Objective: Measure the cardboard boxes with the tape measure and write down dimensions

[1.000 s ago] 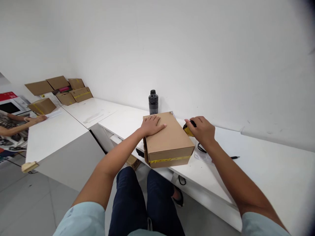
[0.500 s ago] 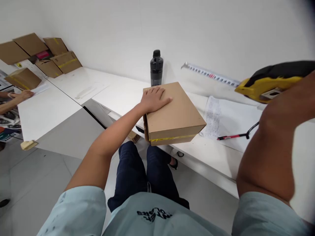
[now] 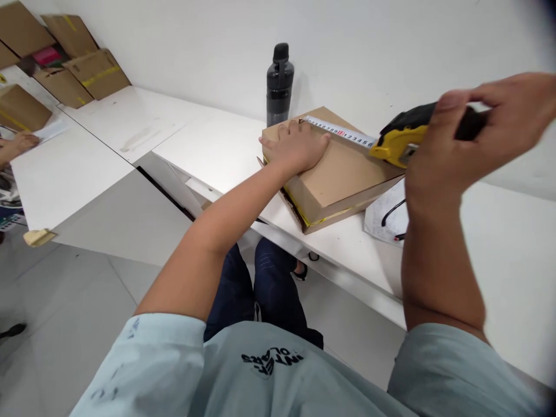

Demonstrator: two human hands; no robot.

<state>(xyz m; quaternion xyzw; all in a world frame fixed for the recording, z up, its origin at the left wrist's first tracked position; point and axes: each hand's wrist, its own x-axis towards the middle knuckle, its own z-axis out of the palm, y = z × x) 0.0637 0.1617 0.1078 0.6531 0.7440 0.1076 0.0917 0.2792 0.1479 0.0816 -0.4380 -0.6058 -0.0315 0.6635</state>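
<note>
A cardboard box (image 3: 343, 174) with yellow tape round its side rests on the white table in front of me. My left hand (image 3: 295, 147) lies on its top near the far left corner, fingers spread, beside the hooked end of the tape blade. In my right hand (image 3: 460, 127) is a yellow and black tape measure (image 3: 402, 139), gripped above the right side of the box. Its white blade (image 3: 343, 132) runs out across the box top, from the tape case to my left fingertips.
A dark bottle (image 3: 279, 87) stands behind the box by the wall. Written paper (image 3: 382, 217) and a pen with a black cord lie partly under my right forearm. Further left are several cartons (image 3: 98, 75) and another person's hand (image 3: 24, 142). A gap separates the tables.
My right hand has brought the tape measure left and down, so the blade now reaches over the box. The box has turned and sits further onto the table, with my left hand still on it.
</note>
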